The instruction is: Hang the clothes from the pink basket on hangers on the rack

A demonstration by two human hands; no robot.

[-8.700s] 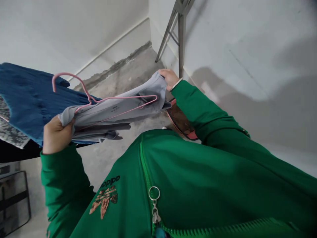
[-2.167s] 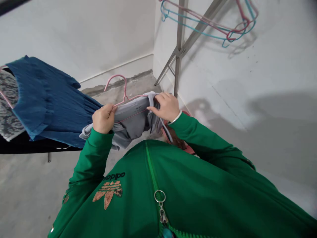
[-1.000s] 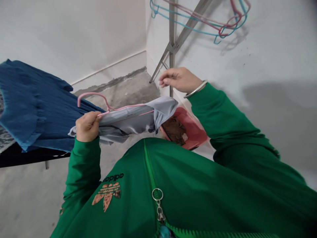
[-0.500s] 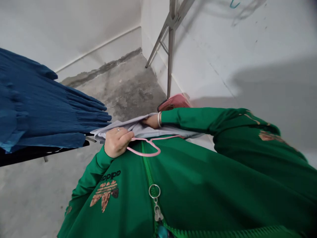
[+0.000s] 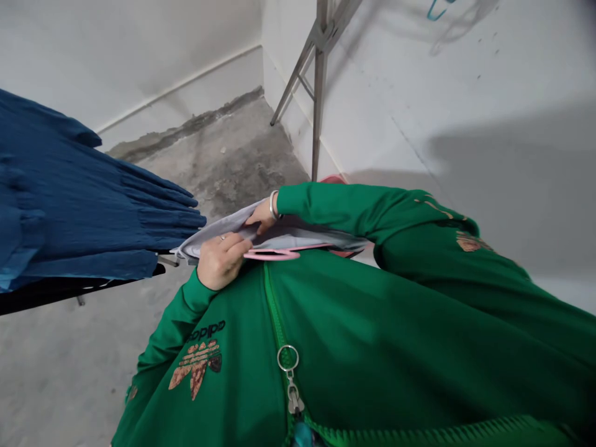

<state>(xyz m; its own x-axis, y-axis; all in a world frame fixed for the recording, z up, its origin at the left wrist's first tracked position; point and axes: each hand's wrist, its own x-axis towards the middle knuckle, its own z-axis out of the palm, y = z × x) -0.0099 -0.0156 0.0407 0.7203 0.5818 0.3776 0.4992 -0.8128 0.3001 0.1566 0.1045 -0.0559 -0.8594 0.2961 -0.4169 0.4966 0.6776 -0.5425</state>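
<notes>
My left hand, with a ring on one finger, grips a light grey garment near its left end, close against my green zip jacket. My right hand, with a metal bangle at the wrist, pinches the garment's upper edge and lifts it a little. A pink plastic-coated hanger lies along the lower edge of the garment, partly inside it. Most of the hanger is hidden by the cloth, and its hook cannot be seen.
A pleated blue garment hangs at the left above a black surface. A metal rack stands in the wall corner, with a teal hanger at the top edge. A pink basket shows behind my right sleeve.
My right hand has moved up and slightly to the right, opening the garment's edge. The pink hanger has slipped lower and lies flatter, now mostly inside the garment.
</notes>
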